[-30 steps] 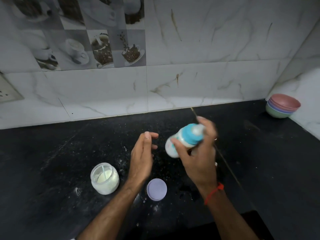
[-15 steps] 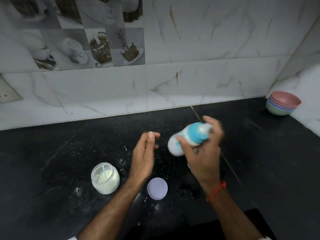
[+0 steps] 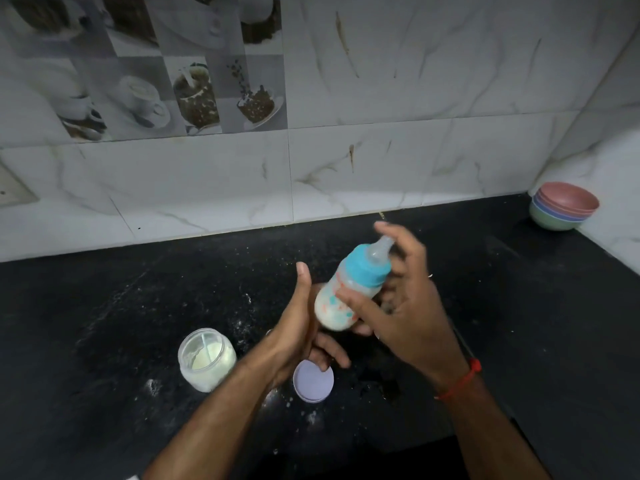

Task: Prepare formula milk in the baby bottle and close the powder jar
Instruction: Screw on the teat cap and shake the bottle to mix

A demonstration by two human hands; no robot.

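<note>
Counter (image 3: 104, 306): black, dusted with spilled white powder. At left on it, the jar (image 3: 206, 358) stands upright and uncapped, part full of pale powder, with a thin white handle showing inside.

My left hand (image 3: 298, 330) is next to the right, raised above the counter, palm turned toward the bottle, thumb up. Its lower fingers curl in under the bottle's base; whether they touch it I cannot tell. It grips nothing that I can see.

Below that hand the lid (image 3: 313, 381) lies flat on the counter, just right of the jar and apart from it.

The bottle (image 3: 349, 289) is held above the counter, tilted with the teat up and to the right. Blue collar on, clear teat on, milky liquid in the lower body.

My right hand (image 3: 408, 306) grips the bottle, thumb across its middle, index finger over the teat tip. A red thread (image 3: 460, 381) circles the wrist.

Far right, in the corner by the wall: a stack of bowls (image 3: 562, 206).
</note>
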